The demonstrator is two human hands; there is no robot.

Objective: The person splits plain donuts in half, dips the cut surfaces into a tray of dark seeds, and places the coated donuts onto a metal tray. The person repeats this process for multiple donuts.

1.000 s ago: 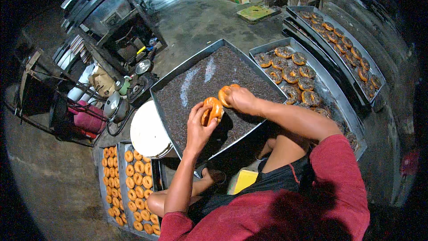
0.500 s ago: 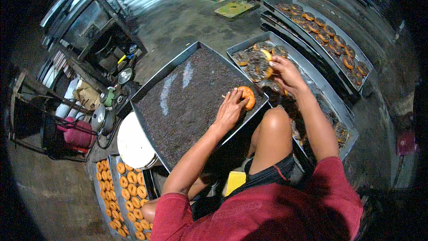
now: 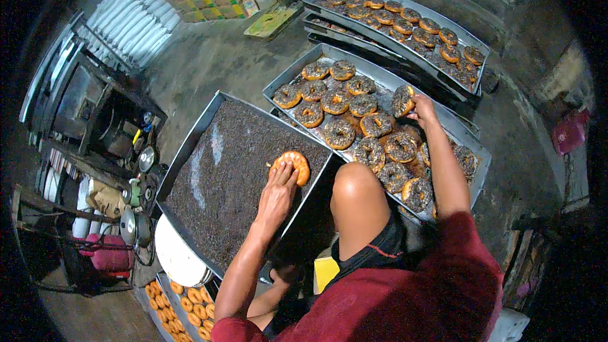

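Hidden under the fingers: the bare left hand (image 3: 277,191) covers the hole and nearer left side of a plain golden-brown ring doughnut (image 3: 303,167); its thumb is hard to make out.
Hidden in the pinch: the bare right hand (image 3: 423,111) has some fingertips out of sight behind a ring doughnut coated with dark sprinkles (image 3: 401,102).
Cut off: a grey metal tray of plain rings (image 3: 161,284), at lower left, runs past the bottom edge.
Overlapped: a bent bare knee (image 3: 355,183) blocks part of the near rim of a long metal tray of coated rings (image 3: 287,74).
Plain ring's place and lie: near the right-hand corner of a square metal tray filled with dark sprinkles (image 3: 272,121), flat on the bed (being round, it has no clear long axis).
Coated ring's place and lie: above the coated rings' tray, tipped toward its edge, dark face turned left; its longer visible axis runs up the view. Whether it touches anything below, I cannot tell.
Left hand's state: fingers extended, close side by side, laid over the ring.
Right hand's state: pinching the coated ring by its right edge.
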